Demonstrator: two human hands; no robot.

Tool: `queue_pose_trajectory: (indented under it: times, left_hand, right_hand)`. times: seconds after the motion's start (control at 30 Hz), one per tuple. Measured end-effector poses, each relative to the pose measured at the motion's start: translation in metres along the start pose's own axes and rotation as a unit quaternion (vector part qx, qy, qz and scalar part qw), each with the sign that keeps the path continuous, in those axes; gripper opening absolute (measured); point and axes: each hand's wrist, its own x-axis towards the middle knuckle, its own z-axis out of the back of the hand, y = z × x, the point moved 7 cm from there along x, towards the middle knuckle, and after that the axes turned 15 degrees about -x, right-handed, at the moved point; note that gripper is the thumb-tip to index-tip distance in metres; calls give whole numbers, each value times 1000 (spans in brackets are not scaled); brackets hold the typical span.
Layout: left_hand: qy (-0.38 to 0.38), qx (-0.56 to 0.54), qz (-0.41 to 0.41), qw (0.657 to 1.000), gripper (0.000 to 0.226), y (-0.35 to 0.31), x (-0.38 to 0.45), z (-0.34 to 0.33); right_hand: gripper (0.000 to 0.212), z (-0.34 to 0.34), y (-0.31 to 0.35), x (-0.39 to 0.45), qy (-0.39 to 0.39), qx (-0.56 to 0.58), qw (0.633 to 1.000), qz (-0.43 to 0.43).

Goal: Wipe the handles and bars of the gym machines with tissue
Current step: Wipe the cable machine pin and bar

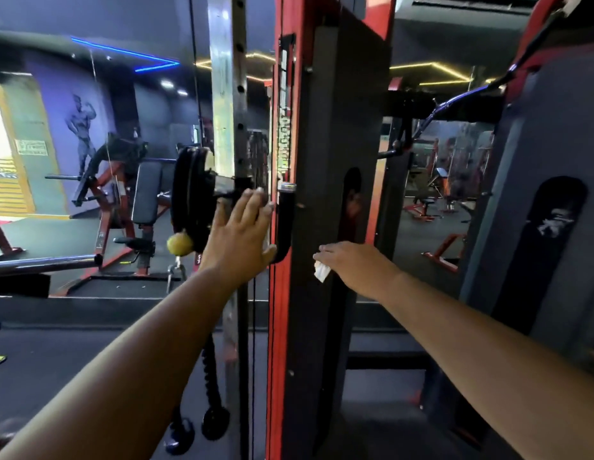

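Observation:
A red and black machine upright (308, 200) stands in the middle of the view, with a black J-shaped hook (285, 224) on its left face. My left hand (239, 234) is raised with straight fingers beside the hook, its thumb touching the hook's lower curve. My right hand (352, 263) presses a crumpled white tissue (321, 271) against the dark front face of the upright; only a corner of the tissue shows under the fingers.
A chrome post with holes (227, 94) and black weight plates (189, 200) sit left of the hook. A rope attachment (211, 393) hangs low. A mirror reflects benches and red machines. A grey padded machine (541, 210) stands at right.

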Motion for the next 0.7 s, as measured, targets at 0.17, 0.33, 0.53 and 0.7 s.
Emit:
queue_pose_trajectory:
  times: [0.17,0.33,0.53,0.7]
  left_hand:
    - [83,-55,-20,995,87,-103,-11,-42]
    - [134,-79,-72,985,89,-213,-19,-73]
    - [176,-91,-164,966,88,-351,-11,-107]
    - [190,-114,-236,946,86,-458,9,-132]
  right_hand:
    - [44,-36,-45,-75,44,93,992,-74]
    - [38,-73,-95,-170,104,115,977,-149]
    - [43,-112,-159,-287,147,123,962,-197]
    - [16,-131,-218,-371,206,97,938,-262]
